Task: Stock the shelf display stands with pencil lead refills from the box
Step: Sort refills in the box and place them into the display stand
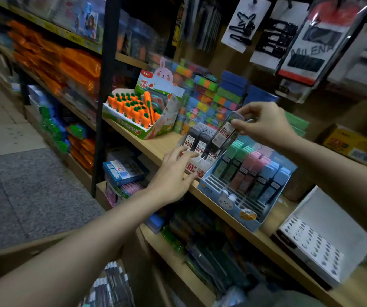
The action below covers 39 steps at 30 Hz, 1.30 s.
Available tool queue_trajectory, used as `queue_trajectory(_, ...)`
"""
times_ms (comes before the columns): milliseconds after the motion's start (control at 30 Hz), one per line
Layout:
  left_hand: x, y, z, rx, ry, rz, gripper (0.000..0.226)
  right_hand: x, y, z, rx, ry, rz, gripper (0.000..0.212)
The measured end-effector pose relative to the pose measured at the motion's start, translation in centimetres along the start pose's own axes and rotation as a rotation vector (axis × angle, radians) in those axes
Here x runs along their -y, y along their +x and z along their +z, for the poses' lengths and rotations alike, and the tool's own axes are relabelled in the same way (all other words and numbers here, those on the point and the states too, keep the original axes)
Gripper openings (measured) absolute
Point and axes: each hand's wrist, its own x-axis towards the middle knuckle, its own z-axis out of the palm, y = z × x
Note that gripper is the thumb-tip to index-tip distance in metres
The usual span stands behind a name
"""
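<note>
My right hand (264, 124) pinches the top of a dark pencil lead refill case (225, 131), tilted over the white display stand (197, 167) on the wooden shelf (156, 147). Several dark refill cases (197, 140) with red-and-white labels stand in that stand. With fingers spread, my left hand (174, 173) rests against the stand's front left side. A cardboard box (109, 282) with more refills sits at the bottom, under my left forearm.
A blue bunny display stand (242, 191) with pastel green, pink and blue cases is right of the white one. A carrot eraser display (138, 111) stands to the left. A white perforated stand (315, 242) sits far right. Hair clip cards (273, 34) hang above.
</note>
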Motion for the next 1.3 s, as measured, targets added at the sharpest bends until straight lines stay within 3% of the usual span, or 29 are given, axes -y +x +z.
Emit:
queue_trajectory(200, 1.5, -0.1, 1.2, 0.182, 0.277, 0.077, 0.063, -1.1, 1.9, 1.7, 0.017, -0.217, 0.001, 0.014)
queue_trajectory(467, 2.6, -0.3, 2.3, 0.218, 0.301, 0.053, 0.071, -1.6, 2.3, 4.5, 0.142, -0.322, 0.041, 0.026)
queue_trajectory(767, 2.7, -0.9, 2.6, 0.250, 0.292, 0.068, 0.075, -0.6, 2.1, 5.5, 0.114, -0.570, 0.006, 0.024)
queue_trajectory(900, 2.6, -1.9, 1.7, 0.209, 0.289, 0.099, 0.071, 0.4, 0.8, 4.7, -0.044, -0.396, -0.143, 0.020)
queue_trajectory(1000, 3.3, -4.0, 0.2, 0.158, 0.200, 0.034, 0.049, 2.2, -2.9, 5.7, -0.108, -0.122, -0.273, 0.015)
queue_trajectory(1067, 4.3, -6.5, -1.0, 0.188, 0.129, -0.103, 0.027, 3.7, -6.7, 7.9, 0.013, 0.065, -0.290, 0.012)
queue_trajectory(1167, 6.6, -11.8, -2.9, 0.259, 0.130, -0.342, 0.011, 5.3, -13.2, 13.0, 0.342, 0.242, -0.291, 0.012)
queue_trajectory(1300, 10.7, -20.7, -4.5, 0.239, 0.099, -0.712, 0.024, 5.9, -20.9, 20.5, 0.782, 0.181, -0.338, 0.018)
